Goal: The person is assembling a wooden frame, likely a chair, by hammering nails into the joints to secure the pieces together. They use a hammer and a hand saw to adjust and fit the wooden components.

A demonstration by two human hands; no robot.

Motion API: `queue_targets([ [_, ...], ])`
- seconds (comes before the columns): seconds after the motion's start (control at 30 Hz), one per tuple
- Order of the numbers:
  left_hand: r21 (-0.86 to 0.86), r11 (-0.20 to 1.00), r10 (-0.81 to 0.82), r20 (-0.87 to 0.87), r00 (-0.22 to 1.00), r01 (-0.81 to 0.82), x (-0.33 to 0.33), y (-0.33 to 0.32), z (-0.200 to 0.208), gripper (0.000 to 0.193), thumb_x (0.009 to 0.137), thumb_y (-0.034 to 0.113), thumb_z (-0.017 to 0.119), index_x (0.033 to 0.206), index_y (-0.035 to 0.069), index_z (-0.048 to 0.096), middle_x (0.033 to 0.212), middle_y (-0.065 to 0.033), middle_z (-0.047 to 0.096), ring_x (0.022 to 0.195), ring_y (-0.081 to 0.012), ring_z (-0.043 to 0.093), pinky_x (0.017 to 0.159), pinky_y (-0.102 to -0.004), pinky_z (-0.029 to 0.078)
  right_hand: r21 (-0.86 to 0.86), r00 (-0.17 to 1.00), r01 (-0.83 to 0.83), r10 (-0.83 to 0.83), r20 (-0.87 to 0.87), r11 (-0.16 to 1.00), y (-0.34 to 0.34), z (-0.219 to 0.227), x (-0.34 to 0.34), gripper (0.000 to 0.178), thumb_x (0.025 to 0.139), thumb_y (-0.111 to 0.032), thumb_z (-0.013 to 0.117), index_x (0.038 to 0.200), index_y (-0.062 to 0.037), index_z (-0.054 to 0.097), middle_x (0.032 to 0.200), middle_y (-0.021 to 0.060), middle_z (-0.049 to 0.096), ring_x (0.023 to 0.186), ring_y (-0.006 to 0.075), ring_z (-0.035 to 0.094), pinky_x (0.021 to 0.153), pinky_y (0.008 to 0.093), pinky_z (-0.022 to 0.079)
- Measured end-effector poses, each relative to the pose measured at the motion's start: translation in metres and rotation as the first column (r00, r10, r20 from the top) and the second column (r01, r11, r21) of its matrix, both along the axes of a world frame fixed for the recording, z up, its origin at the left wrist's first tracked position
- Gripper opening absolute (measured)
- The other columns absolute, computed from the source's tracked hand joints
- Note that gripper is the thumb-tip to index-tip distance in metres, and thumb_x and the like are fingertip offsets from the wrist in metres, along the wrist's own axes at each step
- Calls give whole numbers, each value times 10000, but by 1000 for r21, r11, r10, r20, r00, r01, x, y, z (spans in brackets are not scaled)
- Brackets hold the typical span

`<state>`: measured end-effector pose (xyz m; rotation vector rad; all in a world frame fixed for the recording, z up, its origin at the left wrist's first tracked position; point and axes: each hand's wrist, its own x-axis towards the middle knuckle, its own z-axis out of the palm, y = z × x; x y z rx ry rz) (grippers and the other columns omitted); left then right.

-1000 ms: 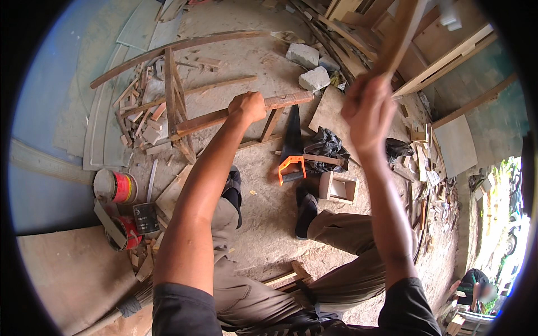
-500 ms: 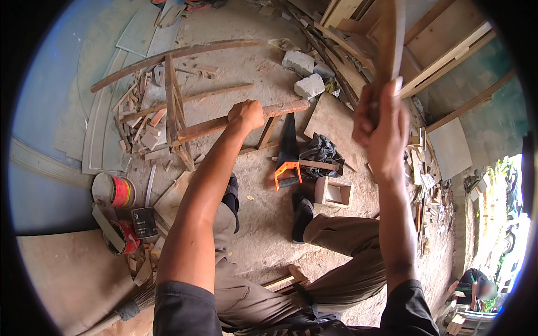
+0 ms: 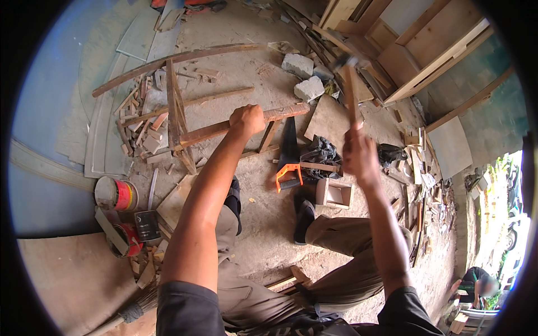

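My left hand [image 3: 247,119] is wrapped round a wooden beam [image 3: 207,133], part of a sawhorse-like wooden frame [image 3: 171,106] standing on the floor. To the right, my right hand [image 3: 359,154] grips the handle of a hammer [image 3: 350,95], held up with its dark, blurred head [image 3: 344,60] on top and apart from the beam. Just below the beam's right end, a handsaw [image 3: 289,176] with an orange and black handle leans with its dark blade upward. A small open wooden box [image 3: 335,194] stands by my foot.
Black plastic bags [image 3: 320,152] and concrete blocks [image 3: 309,88] lie beyond the saw. Wood offcuts [image 3: 147,123] are heaped at the left, near paint cans [image 3: 115,194]. A wooden cabinet frame [image 3: 414,50] stands at upper right. Another person [image 3: 473,285] crouches at lower right.
My right hand has come down and slightly left with the hammer, whose head now shows. My left hand keeps its hold on the beam.
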<state>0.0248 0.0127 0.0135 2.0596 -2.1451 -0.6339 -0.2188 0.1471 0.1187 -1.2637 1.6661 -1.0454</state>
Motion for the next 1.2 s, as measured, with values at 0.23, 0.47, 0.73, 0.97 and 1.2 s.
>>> queue_targets([
  [0.23, 22, 1000, 5, 61, 998, -6, 1, 2, 2, 271, 789, 115, 600, 1027, 55, 715, 1101, -165, 686, 1044, -329, 660, 864, -404, 548, -674, 978, -62, 179, 105, 736, -14, 126, 33, 634, 972, -635, 313, 797, -65, 528, 503, -42, 398, 390, 57, 378, 349, 228, 268],
  [0.47, -6, 998, -55, 68, 996, 55, -5, -3, -1, 282, 789, 117, 592, 1037, 59, 713, 1103, -170, 683, 1041, -337, 659, 870, -411, 544, 165, 944, -210, 244, -221, 964, 13, -107, 28, 537, 1022, -479, 310, 834, -21, 519, 536, 35, 477, 445, 160, 456, 422, 313, 371],
  [0.73, -3, 1000, 0, 53, 999, 0, 5, 0, 2, 281, 781, 139, 595, 1013, 30, 710, 1085, -191, 682, 1026, -361, 658, 861, -431, 539, -215, 984, -35, 71, 162, 976, 28, 34, 50, 610, 998, -590, 281, 805, -71, 537, 509, -19, 437, 378, 83, 398, 334, 250, 281],
  [0.97, 2, 1000, 17, 15, 1000, -17, 3, -1, 1, 289, 771, 129, 593, 1012, 18, 707, 1088, -214, 672, 1027, -379, 652, 868, -439, 534, -839, 958, -154, 288, 2, 521, -26, 101, 56, 682, 986, -623, 240, 670, -70, 481, 500, -14, 432, 420, 80, 384, 396, 240, 271],
  [1.2, -65, 998, -27, 11, 1000, 28, 10, -7, -8, 283, 767, 138, 593, 997, 23, 713, 1055, -223, 677, 1006, -391, 655, 852, -457, 532, 28, 968, -132, 122, 221, 991, 67, -144, 30, 561, 1013, -528, 320, 726, -70, 470, 539, 3, 436, 423, 118, 440, 369, 294, 344],
])
